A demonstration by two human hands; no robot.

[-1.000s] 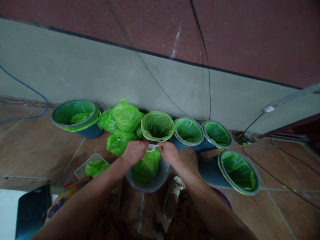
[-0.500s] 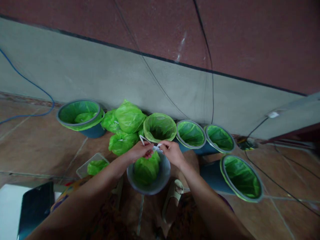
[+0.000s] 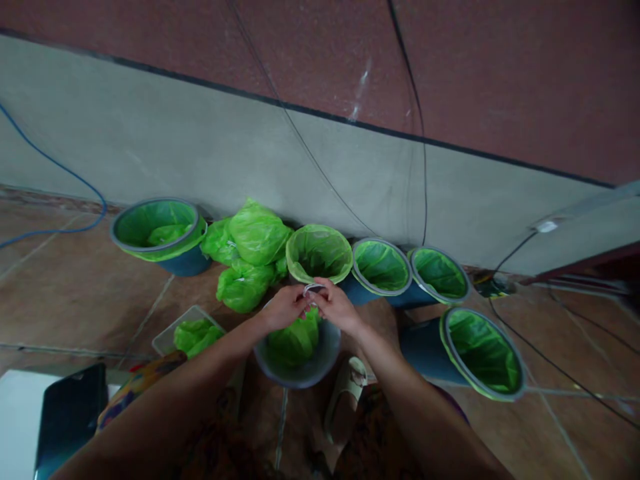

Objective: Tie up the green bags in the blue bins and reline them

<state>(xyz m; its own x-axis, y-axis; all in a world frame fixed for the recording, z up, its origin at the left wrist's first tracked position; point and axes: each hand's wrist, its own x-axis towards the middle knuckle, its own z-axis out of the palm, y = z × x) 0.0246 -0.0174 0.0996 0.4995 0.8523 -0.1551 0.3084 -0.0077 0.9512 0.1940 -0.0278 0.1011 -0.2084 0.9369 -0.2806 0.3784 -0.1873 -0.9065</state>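
My left hand (image 3: 285, 308) and my right hand (image 3: 338, 308) meet above a grey bin (image 3: 327, 357). The fingers of both are closed on a white drawstring (image 3: 313, 287), which loops between them. Below hangs a green plastic bag (image 3: 294, 343), gathered inside the bin and partly hidden by my hands. Just beyond my hands stands a bin with a light green liner (image 3: 320, 233). To its left lies a pile of tied green bags (image 3: 257, 233).
Two lined bins (image 3: 383, 267) (image 3: 440, 275) stand along the wall, and another lined bin (image 3: 483, 353) leans at right. A blue bin (image 3: 187, 262) is at far left. A clear tray (image 3: 165, 342) holds green plastic. Cables (image 3: 530, 347) cross the floor; a dark phone-like slab (image 3: 73, 413) lies lower left.
My hands have come closer together, and the white drawstring that stuck out in separate loops is now drawn into a small loop between my fingers. The bins stay put.
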